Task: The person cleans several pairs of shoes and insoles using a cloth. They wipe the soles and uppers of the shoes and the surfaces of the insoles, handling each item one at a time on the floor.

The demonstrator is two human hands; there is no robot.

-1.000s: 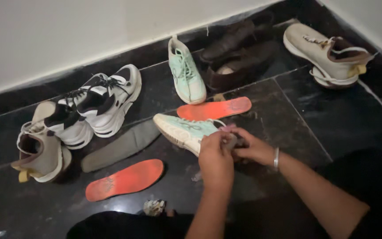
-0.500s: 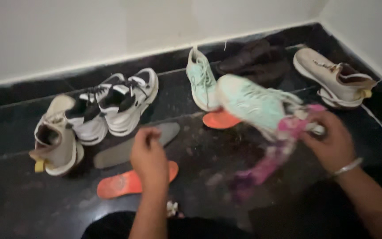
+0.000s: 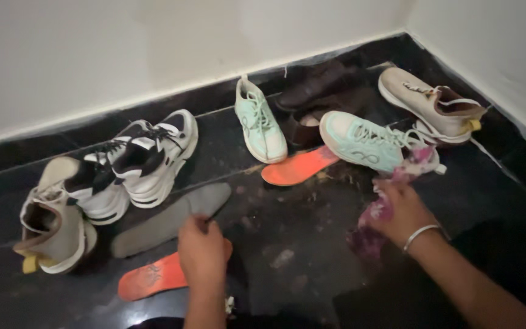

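1. Left hand (image 3: 202, 247) has come down onto the grey insole (image 3: 171, 219), fingers closing on its near end; half a second ago it hovered above.
2. Right hand (image 3: 400, 210) grips a pink cloth (image 3: 375, 216), bunched low against the floor (image 3: 287, 256).
3. Mint shoe (image 3: 360, 140), raised in the right hand half a second ago, now rests on the floor beside an orange insole (image 3: 299, 167). Attention seems shifted to the insoles.
4. A second orange insole (image 3: 150, 277) lies just beside the left hand.

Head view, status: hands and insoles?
Left hand on grey insole, over orange insole. Right hand grips pink cloth beside mint shoe. Nothing blocking.
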